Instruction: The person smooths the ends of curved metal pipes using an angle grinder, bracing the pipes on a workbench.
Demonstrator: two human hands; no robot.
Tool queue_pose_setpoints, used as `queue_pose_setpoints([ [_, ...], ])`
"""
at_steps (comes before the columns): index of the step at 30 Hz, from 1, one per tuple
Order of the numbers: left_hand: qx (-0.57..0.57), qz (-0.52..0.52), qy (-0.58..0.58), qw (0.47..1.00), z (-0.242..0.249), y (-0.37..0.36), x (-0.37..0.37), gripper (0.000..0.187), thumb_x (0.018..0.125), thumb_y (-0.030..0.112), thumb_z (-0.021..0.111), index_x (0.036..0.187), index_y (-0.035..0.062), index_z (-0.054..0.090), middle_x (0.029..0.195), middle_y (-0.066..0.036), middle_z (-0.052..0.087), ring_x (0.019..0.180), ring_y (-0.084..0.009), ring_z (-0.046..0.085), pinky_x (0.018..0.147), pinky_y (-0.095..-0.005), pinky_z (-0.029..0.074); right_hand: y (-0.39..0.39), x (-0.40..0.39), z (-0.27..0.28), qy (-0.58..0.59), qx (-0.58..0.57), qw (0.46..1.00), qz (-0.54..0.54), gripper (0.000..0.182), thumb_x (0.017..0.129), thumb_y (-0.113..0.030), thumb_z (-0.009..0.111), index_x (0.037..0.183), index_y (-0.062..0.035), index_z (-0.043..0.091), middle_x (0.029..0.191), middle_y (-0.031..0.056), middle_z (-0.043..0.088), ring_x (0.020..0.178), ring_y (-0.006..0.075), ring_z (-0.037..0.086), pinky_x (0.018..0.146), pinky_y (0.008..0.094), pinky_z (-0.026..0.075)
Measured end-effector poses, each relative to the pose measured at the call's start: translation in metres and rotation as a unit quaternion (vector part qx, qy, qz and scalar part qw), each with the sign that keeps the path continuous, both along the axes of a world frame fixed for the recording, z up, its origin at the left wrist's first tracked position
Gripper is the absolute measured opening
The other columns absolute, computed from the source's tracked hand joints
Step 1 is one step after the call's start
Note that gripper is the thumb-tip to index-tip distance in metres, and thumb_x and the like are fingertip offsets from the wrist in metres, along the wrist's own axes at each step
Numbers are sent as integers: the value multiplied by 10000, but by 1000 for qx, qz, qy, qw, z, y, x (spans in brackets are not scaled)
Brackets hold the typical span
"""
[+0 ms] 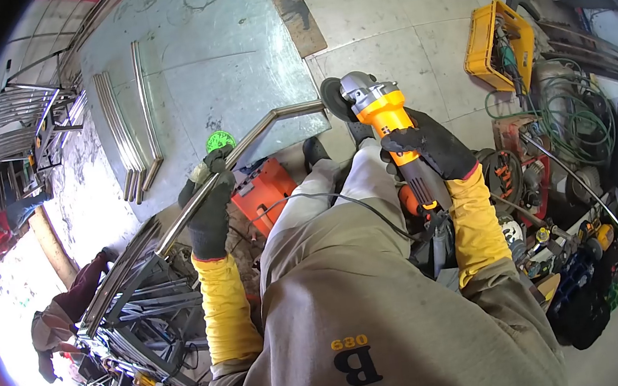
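My left hand [209, 212], in a dark glove, is wrapped round a bent metal tube [260, 128]. The tube slants up from my left and runs right past its bend. My right hand [431, 145], gloved as well, grips the body of a yellow angle grinder [388, 114]. Its dark disc [334, 100] is right at the tube's far end. Just beyond my left hand shows a bright green round piece [220, 140]. The grinder's cord crosses in front of my thighs.
Several straight tubes [117, 127] lie on a metal sheet [233, 64] ahead. An orange-red case [267, 194] sits by my legs. A yellow crate [487, 51] stands front right, near a coiled green hose [578, 113]. Another person [64, 316] is at far left beside a metal rack [127, 305].
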State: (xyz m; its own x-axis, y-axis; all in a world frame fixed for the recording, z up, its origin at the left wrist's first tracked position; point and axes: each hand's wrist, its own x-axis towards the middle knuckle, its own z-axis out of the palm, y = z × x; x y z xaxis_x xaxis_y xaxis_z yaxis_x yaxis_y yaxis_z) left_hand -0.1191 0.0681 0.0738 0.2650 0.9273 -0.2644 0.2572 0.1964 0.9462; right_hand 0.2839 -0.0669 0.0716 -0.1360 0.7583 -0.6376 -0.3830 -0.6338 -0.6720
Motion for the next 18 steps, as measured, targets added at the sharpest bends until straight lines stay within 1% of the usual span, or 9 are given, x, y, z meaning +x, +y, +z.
queue_pose_setpoints([
  [2,-11,15,-3,1000,3,3,3,360,1022,73,755,1361,-48,750,1009,-5,732,850,-89,636,736,-255,517,-1,-2,-1,-13,18,1000,4,385,1001,-273,775,1261,-18,649,942,42,677,785,162,696,687,370,618],
  [4,-12,18,-1,1000,8,6,8,352,1027,81,752,1356,-45,754,1002,-6,734,846,-87,635,729,-251,513,-5,-6,6,-70,7,998,2,408,985,-288,789,1265,-24,650,944,45,681,784,164,696,669,370,620],
  [10,-12,10,-2,1000,11,8,7,351,1043,115,747,1358,-40,757,992,-10,739,830,-85,632,715,-246,508,-11,-8,12,-20,-24,999,-39,460,966,-302,808,1292,-28,635,967,61,690,782,163,698,664,363,628],
  [13,-8,9,-1,1000,10,4,8,355,1044,123,749,1359,-40,755,985,-13,738,824,-87,630,712,-246,508,-6,-6,10,-27,-21,999,-20,451,973,-295,805,1293,-29,631,961,61,683,775,161,696,658,367,631],
  [18,-1,7,-6,1000,9,4,9,361,1041,127,745,1361,-40,754,975,-18,737,818,-88,631,701,-250,510,-4,-6,5,-24,-1,999,-21,432,979,-301,806,1274,-30,644,943,47,675,764,152,688,657,360,621],
])
